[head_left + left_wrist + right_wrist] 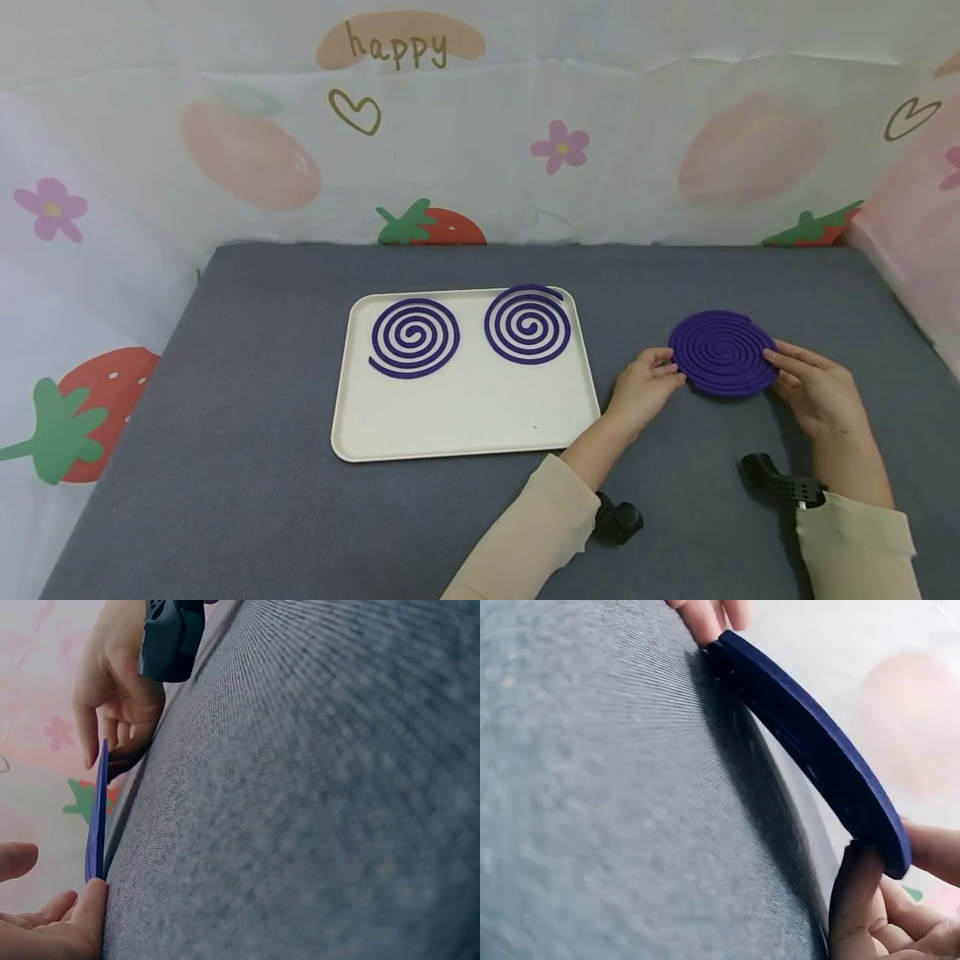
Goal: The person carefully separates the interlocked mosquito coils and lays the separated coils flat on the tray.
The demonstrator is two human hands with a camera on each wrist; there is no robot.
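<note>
A tightly wound purple mosquito coil (pixel 722 353) is tilted just over the grey cloth, its right side raised. My right hand (pixel 821 392) pinches that right edge, thumb above and fingers below, as the right wrist view shows for the right hand (pixel 885 900). At the opposite edge, my left hand (pixel 643 390) touches the coil with its fingertips. In the left wrist view the left hand (pixel 56 926) keeps its thumb apart from the coil (pixel 97 825). Two loosely spaced purple coils lie on the white tray, one left (pixel 415 337) and one right (pixel 527 325).
The white tray (pixel 450 425) lies left of my hands, and the right loose coil overlaps its back rim. Grey cloth (pixel 225 467) covers the table. A printed curtain (pixel 480 150) hangs behind. Black wrist devices (pixel 618 521) sit at both sleeves.
</note>
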